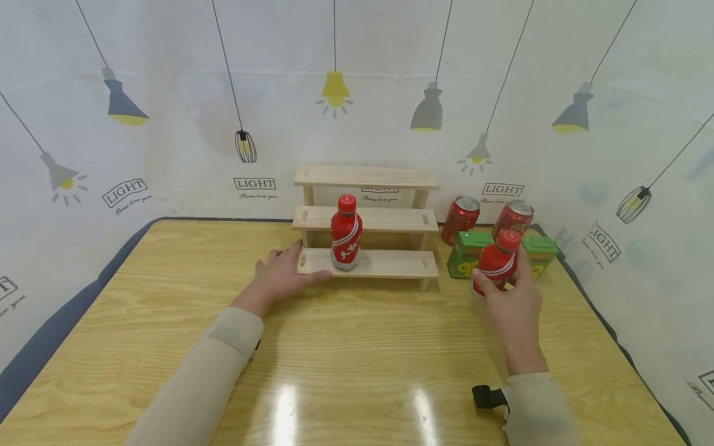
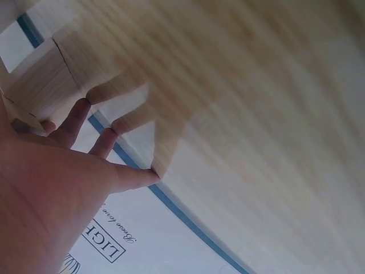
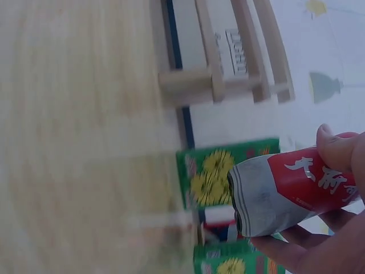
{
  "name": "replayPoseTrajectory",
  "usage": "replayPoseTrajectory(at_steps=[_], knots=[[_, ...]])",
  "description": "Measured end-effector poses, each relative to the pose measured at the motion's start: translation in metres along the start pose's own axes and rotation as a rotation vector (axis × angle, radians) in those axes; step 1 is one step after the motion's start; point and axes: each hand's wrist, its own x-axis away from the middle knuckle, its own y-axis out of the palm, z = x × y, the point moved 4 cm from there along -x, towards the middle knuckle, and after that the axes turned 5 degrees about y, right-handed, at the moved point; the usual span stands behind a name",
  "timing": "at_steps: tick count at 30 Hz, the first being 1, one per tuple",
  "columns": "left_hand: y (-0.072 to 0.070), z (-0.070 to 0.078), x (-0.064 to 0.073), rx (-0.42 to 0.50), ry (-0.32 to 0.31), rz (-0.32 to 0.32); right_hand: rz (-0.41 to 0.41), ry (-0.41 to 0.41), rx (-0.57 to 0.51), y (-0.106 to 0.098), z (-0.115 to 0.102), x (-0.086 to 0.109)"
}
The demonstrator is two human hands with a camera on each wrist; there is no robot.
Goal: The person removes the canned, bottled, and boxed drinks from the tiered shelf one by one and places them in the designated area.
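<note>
A three-step wooden shelf (image 1: 390,263) stands at the back of the table. On its bottom step, left of the middle, a red bottle (image 1: 346,238) is upright. My left hand (image 1: 281,272) is at the shelf's left end, its thumb along the front edge of the bottom step. In the left wrist view several straight fingertips (image 2: 155,174) of that hand touch the tabletop. To the right of the shelf, my right hand (image 1: 515,303) grips a second red bottle (image 1: 496,260), tilted, in front of green cartons. The right wrist view shows its pale base (image 3: 256,197) off the table.
Two red cans (image 1: 462,220) stand behind the green cartons (image 1: 463,263) at the right rear. A printed curtain (image 1: 195,124) hangs behind the table (image 1: 357,347) and along its sides.
</note>
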Motion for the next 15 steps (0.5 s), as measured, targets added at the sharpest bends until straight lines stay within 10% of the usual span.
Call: replayPoseTrajectory(at_steps=[15], knots=[[0.002, 0.001, -0.003, 0.000, 0.006, -0.011, 0.103, 0.213, 0.052, -0.060, 0.078, -0.027]])
